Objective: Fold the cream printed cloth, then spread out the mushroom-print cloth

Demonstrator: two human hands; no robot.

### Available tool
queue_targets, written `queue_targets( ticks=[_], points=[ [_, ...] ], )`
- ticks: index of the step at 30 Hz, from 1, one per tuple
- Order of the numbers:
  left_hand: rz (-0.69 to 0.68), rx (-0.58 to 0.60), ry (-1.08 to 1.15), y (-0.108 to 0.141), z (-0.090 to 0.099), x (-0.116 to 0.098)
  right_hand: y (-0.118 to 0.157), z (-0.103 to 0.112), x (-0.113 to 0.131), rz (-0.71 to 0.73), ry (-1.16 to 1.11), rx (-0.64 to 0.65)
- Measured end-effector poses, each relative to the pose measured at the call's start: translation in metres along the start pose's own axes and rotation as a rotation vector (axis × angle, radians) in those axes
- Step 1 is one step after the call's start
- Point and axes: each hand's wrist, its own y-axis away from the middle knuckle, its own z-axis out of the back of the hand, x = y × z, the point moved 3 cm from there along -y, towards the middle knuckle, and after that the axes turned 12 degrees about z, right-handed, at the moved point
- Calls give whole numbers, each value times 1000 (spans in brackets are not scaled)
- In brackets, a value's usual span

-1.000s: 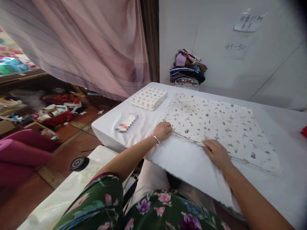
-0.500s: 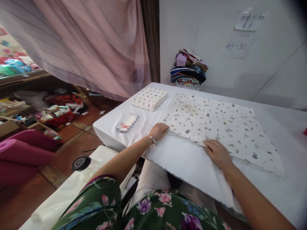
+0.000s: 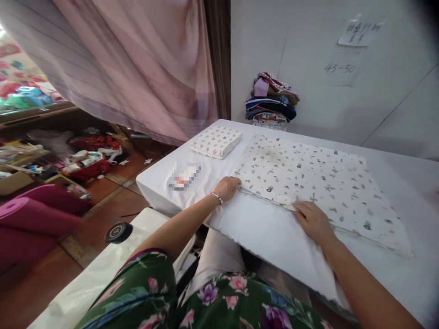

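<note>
A white cloth with small grey-green prints (image 3: 302, 173) lies flat in layers on the white-covered table (image 3: 247, 224). My left hand (image 3: 227, 188) pinches its near left corner. Farther right along the same near edge, my right hand (image 3: 313, 219) has its fingers closed on the layered hem. Both hands rest low, close to the tabletop. Past my left hand sits a folded cloth with small prints (image 3: 216, 141), and nearer me lies a blurred-out small object (image 3: 184, 176) that I cannot make out.
A pile of folded clothes (image 3: 272, 100) stands beyond the table's far edge, against the white wall. A pink curtain (image 3: 154, 68) hangs at the left. Low on the left are a black round object (image 3: 118, 232), a pink roll (image 3: 37, 214) and a red basket (image 3: 85, 167).
The view has shifted slightly, so everything sits a little farther right. Both hands keep their hold on the cloth's near edge, and the cloth lies as before.
</note>
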Motion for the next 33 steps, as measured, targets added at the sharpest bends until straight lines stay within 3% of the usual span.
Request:
queue_targets(
  ticks=[6, 11, 18, 22, 27, 33],
  points=[
    [73, 30, 81, -4, -4, 4, 0, 0, -1, 1, -5, -4],
    [-1, 62, 93, -5, -3, 3, 0, 0, 0, -8, -16, -8],
    [64, 177, 226, -19, -4, 12, 0, 0, -1, -4, -14, -5],
    [110, 133, 237, -19, -2, 10, 0, -1, 0, -14, -7, 0],
    [-18, 54, 275, -10, 3, 3, 1, -1, 0, -9, 6, -4],
    [-125, 89, 189, -8, 1, -1, 2, -2, -1, -17, 5, 6]
  ],
)
